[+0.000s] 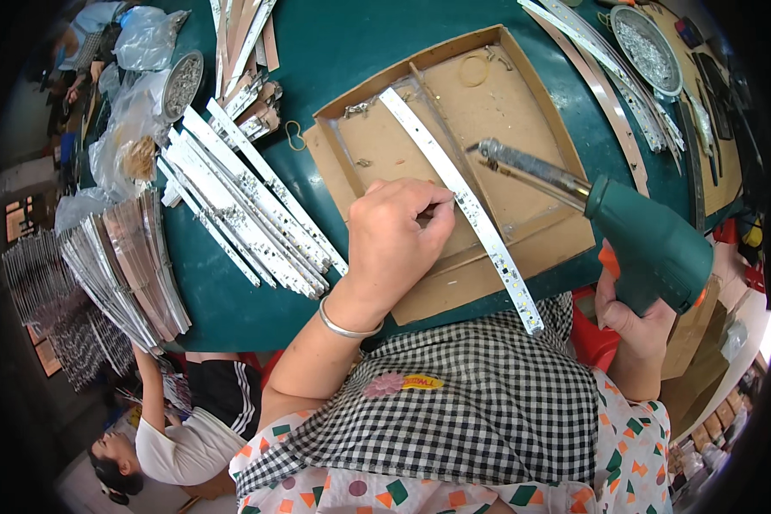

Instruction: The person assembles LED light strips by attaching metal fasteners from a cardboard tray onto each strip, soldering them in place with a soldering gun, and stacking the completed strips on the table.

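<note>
A long white LED strip board (pixel 486 230) lies slantwise over a shallow cardboard box (pixel 540 248), its near end reaching past the box edge toward my apron. My left hand (pixel 398 224) is closed in a pinch, fingertips at the strip's left edge near its middle. Whatever sits between those fingertips is too small to make out. In my right hand (pixel 638 321) is a green soldering gun (pixel 647 231), gripped by its handle. Its metal tip points left above the box, a little to the right of the strip and apart from it.
A pile of white LED strips (pixel 248 206) lies left of the box, with more strips (pixel 608 81) at the far right. Bowls of small metal parts (pixel 182 84) (pixel 647 50) stand on both sides. Stacked strips (pixel 128 257) line the left edge, near another person (pixel 193 441).
</note>
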The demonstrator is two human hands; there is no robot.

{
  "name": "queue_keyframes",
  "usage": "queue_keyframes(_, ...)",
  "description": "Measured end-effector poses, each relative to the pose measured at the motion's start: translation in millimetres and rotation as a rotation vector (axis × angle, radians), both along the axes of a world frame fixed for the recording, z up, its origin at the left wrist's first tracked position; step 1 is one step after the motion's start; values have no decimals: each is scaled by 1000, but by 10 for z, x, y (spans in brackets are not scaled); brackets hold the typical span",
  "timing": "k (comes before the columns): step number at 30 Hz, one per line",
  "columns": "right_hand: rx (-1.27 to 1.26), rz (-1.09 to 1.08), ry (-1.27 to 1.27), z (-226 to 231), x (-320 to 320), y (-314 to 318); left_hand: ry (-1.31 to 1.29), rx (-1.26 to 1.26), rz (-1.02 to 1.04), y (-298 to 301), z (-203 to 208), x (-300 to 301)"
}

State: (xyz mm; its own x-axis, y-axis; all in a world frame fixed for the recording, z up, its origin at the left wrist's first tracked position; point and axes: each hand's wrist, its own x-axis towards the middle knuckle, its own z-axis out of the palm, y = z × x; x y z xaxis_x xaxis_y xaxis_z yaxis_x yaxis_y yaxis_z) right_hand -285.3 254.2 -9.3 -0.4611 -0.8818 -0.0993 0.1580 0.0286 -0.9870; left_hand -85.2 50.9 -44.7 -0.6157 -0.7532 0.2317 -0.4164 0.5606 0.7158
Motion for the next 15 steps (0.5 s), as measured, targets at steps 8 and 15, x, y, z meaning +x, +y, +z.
queue_keyframes(8,215,161,37,102,-42,-8,1,-34,6,12,16,3)
queue_keyframes(15,323,199,27,138,-78,25,-28,-54,-5,14,0,10)
